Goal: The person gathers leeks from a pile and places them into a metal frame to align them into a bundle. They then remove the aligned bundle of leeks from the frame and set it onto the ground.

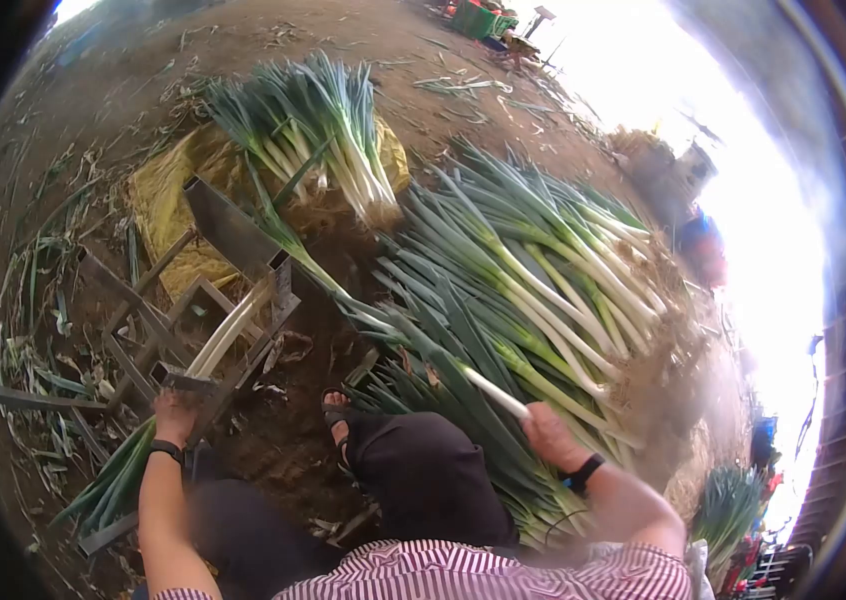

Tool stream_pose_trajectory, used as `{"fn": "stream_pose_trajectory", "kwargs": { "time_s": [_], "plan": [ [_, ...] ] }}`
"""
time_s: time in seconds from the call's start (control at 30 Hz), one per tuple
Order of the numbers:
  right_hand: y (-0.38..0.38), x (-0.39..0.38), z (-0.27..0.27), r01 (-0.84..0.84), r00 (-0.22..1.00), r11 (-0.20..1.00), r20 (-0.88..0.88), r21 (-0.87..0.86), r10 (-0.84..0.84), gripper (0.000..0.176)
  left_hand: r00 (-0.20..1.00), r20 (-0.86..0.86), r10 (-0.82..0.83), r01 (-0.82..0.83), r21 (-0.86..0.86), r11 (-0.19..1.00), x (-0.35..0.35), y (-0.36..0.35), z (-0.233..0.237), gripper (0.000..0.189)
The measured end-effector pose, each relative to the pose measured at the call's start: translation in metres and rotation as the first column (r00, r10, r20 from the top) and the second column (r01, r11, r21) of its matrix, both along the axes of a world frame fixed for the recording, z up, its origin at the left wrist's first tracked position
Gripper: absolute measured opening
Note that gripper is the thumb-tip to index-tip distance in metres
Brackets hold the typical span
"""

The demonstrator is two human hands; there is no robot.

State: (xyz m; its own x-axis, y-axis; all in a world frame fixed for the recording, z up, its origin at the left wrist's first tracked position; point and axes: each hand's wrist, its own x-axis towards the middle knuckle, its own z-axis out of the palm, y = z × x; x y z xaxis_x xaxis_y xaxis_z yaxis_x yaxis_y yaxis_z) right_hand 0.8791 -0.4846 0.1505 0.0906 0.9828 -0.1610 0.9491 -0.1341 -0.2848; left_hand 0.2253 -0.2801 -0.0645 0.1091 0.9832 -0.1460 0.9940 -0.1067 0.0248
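Observation:
My right hand (551, 437) is closed around the white stem of one long green onion (493, 390), whose leaves stretch up and left toward the metal stand. My left hand (175, 415) is at the near end of the metal stand (233, 225), its fingers wrapped on a few green onions (228, 335) laid along it. Their white stems lie in the stand, and the green leaves hang out behind my wrist. A metal plate partly hides those fingers. To the right lies a big heap of green onions (533, 270), roots facing right.
Beyond the stand, a bundle of green onions (318, 140) rests on a yellow sack (178, 200). Stripped leaves (43, 270) litter the dirt floor at left. A green crate (475, 20) stands far off. More green onions (731, 510) are at lower right.

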Motion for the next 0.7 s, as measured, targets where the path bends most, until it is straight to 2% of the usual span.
{"fn": "stream_pose_trajectory", "kwargs": {
  "time_s": [0.03,0.07,0.1,0.13,0.17,0.2,0.23,0.27,0.33,0.37,0.4,0.43,0.47,0.53,0.57,0.63,0.67,0.7],
  "plan": [
    [0.01,0.007,0.022,-0.087,0.996,0.996,0.004,0.01,0.087,0.021,1.0,-0.015,-0.009,0.01,0.073,0.997,-0.005,-0.001,-0.012,0.043],
    [0.019,0.006,0.054,-0.036,0.999,0.999,-0.011,-0.003,0.036,0.025,1.0,0.007,0.023,-0.023,-0.026,0.999,0.0,-0.001,0.002,0.045],
    [0.033,0.005,0.097,-0.042,0.997,0.994,0.054,-0.103,0.048,0.033,0.998,0.03,0.056,-0.052,-0.124,0.991,0.015,0.0,0.036,0.046],
    [0.048,-0.001,0.136,-0.043,0.969,0.984,0.233,-0.175,0.084,0.036,0.995,0.051,0.09,-0.077,-0.22,0.973,0.024,0.001,0.055,0.048],
    [0.053,-0.004,0.171,-0.187,0.923,0.982,0.339,-0.013,0.181,0.031,0.997,0.038,0.062,-0.055,-0.168,0.984,0.018,0.002,0.039,0.048],
    [0.068,0.007,0.193,-0.098,0.923,0.99,0.363,-0.106,0.13,0.027,0.999,0.023,0.037,-0.034,-0.114,0.993,0.005,0.003,0.011,0.048],
    [0.073,0.005,0.224,-0.168,0.915,0.986,0.374,0.006,0.153,0.027,1.0,0.006,0.016,-0.016,-0.061,0.998,-0.001,0.004,-0.005,0.049],
    [0.078,0.003,0.254,-0.236,0.903,0.965,0.394,0.116,0.174,0.027,0.998,0.035,0.043,-0.04,-0.081,0.996,0.003,0.004,0.001,0.05],
    [0.096,0.02,0.306,-0.181,0.792,0.983,0.593,0.0,0.146,0.026,0.991,0.096,0.098,-0.086,-0.116,0.99,0.014,0.005,0.025,0.054],
    [0.107,0.041,0.324,-0.099,0.636,0.994,0.766,-0.034,0.09,0.026,0.987,0.122,0.105,-0.095,-0.084,0.992,0.014,0.005,0.022,0.055],
    [0.11,0.058,0.348,-0.21,0.63,0.976,0.771,0.058,0.09,0.029,0.983,0.149,0.111,-0.105,-0.051,0.993,0.012,0.003,0.016,0.057],
    [0.117,0.052,0.373,-0.152,0.663,0.982,0.749,0.109,0.02,0.03,0.977,0.176,0.117,-0.116,-0.017,0.993,0.009,0.002,0.009,0.059],
    [0.124,0.05,0.401,-0.193,0.725,0.965,0.688,0.177,0.019,0.029,0.971,0.197,0.137,-0.128,-0.057,0.99,0.007,0.004,0.005,0.068],
    [0.12,0.015,0.449,-0.299,0.81,0.903,0.583,0.308,0.069,0.027,0.962,0.227,0.151,-0.137,-0.074,0.988,0.01,0.001,0.012,0.073],
    [0.119,0.0,0.464,-0.317,0.842,0.874,0.534,0.367,0.081,0.027,0.957,0.243,0.157,-0.141,-0.08,0.987,0.012,0.0,0.017,0.075],
    [0.127,-0.007,0.468,-0.248,0.921,0.838,0.386,0.486,0.049,0.028,0.954,0.239,0.182,-0.146,-0.159,0.976,0.015,0.004,0.026,0.081],
    [0.136,-0.006,0.462,-0.204,0.947,0.825,0.32,0.527,0.03,0.028,0.957,0.244,0.157,-0.15,-0.046,0.988,0.02,-0.001,0.036,0.063],
    [0.156,0.006,0.45,-0.163,0.948,0.814,0.318,0.557,-0.028,0.03,0.944,0.292,0.153,-0.144,-0.054,0.988,0.028,0.005,0.045,0.055]
  ]
}}
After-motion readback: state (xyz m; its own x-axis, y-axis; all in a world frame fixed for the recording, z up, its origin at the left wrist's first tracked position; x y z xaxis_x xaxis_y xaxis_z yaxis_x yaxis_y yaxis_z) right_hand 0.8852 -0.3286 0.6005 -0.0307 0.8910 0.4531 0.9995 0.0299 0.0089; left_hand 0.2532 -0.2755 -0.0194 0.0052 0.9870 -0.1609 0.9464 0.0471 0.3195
